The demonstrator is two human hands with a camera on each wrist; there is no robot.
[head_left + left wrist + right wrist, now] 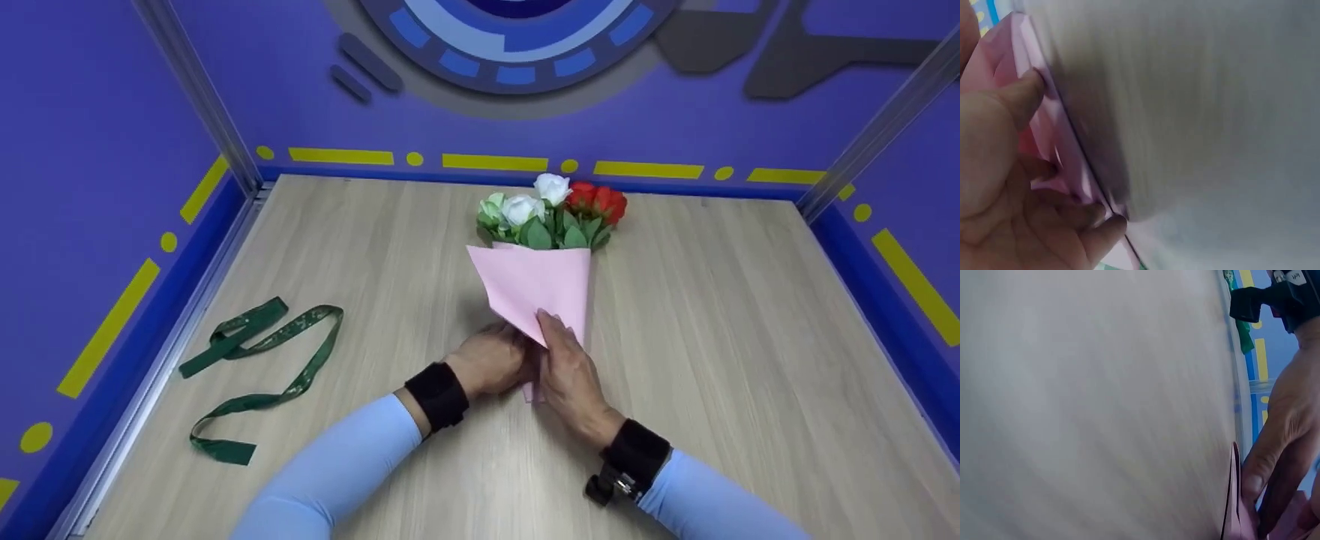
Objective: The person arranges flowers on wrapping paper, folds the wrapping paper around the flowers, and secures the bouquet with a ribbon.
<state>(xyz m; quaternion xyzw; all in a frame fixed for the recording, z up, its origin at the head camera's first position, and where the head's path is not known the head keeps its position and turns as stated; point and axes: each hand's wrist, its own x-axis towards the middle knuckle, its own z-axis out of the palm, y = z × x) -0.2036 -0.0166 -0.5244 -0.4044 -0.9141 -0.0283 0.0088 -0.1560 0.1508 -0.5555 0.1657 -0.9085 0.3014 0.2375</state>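
A bouquet lies on the table, wrapped in pink paper that narrows towards me. White roses and red roses with green leaves show at its far end. My left hand holds the narrow lower part of the wrap from the left. In the left wrist view, its curled fingers and thumb grip the paper near a long edge. On the right, my right hand presses the paper with fairly straight fingers pointing towards the flowers. The stems are hidden inside the wrap.
A dark green ribbon lies loosely looped on the table at the left. The wooden table is bordered by blue-purple panels with yellow marks, at the back and both sides. Metal posts stand at the back corners.
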